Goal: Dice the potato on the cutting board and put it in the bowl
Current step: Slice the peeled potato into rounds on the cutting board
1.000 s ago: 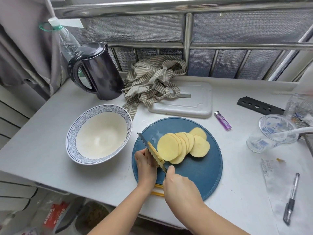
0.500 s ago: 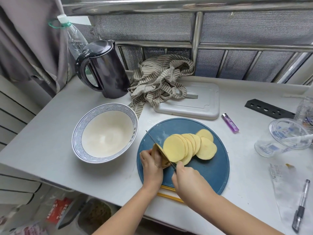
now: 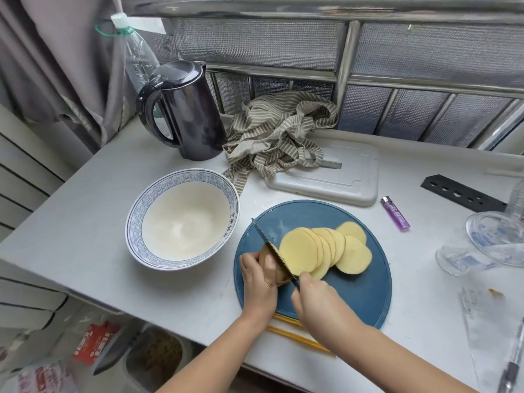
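Several potato slices [image 3: 297, 251] fanned on cutting board [image 3: 354, 293]; left hand [image 3: 259, 279] pinches potato end [image 3: 264, 250], right hand [image 3: 314, 299] grips knife [image 3: 266, 239]; fingertips best tucked back.

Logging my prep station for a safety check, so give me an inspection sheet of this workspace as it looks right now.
Surface: white counter, crowded along the back and right.
Job's things: round blue cutting board holds fanned potato slices, none diced yet; bowl beside it, empty.
Clutter: kettle, striped cloth, white tray, purple lighter, plastic cup, pen, yellow chopsticks at the front edge.
Hands: left hand grips the potato end; right hand holds the knife, blade against that end.
Cables: nothing seen.
Surroundings: curtain at left, metal railing with mesh panels behind, bags below the counter.
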